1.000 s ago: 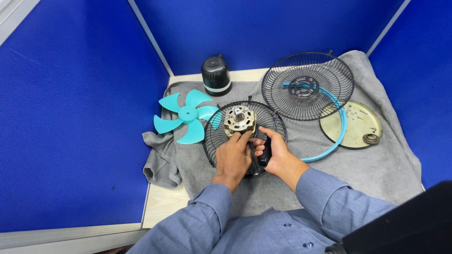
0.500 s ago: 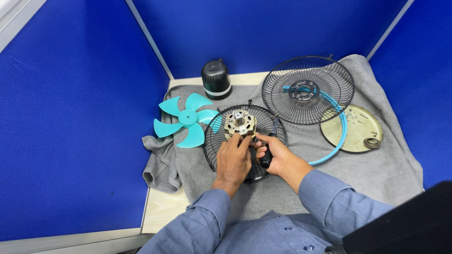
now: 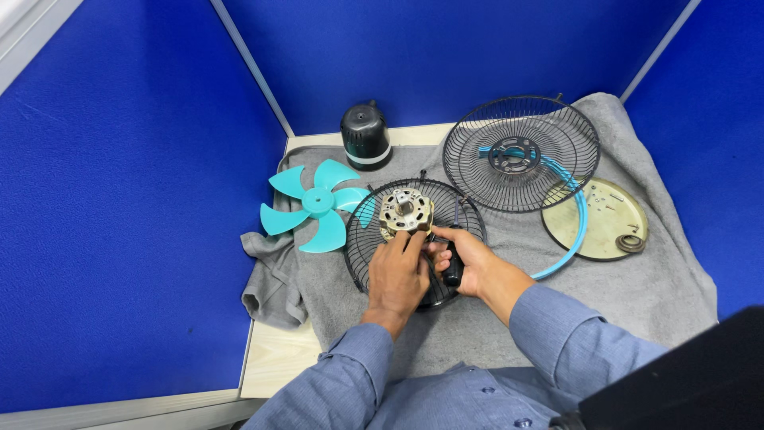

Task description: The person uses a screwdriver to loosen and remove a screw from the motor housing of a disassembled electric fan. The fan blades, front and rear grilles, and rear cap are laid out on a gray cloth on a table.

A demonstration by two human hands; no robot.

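A bare metal fan motor [image 3: 406, 211] sits on a black wire fan guard [image 3: 469, 215] lying on a grey cloth. My left hand [image 3: 395, 275] rests just below the motor, fingertips touching its lower edge. My right hand [image 3: 469, 263] is beside it, wrapped around a black handle-like part [image 3: 454, 271], thumb meeting the left fingers. What the fingertips pinch is hidden.
A teal fan blade [image 3: 314, 205] lies to the left. A black motor cover [image 3: 364, 135] stands at the back. A second wire guard [image 3: 521, 153], a teal ring [image 3: 579, 227] and a round pale plate [image 3: 606, 219] with small parts lie to the right. Blue partition walls surround the cloth [image 3: 637, 302].
Both hands stay at the motor with only slight finger shifts. The view has shifted a little.
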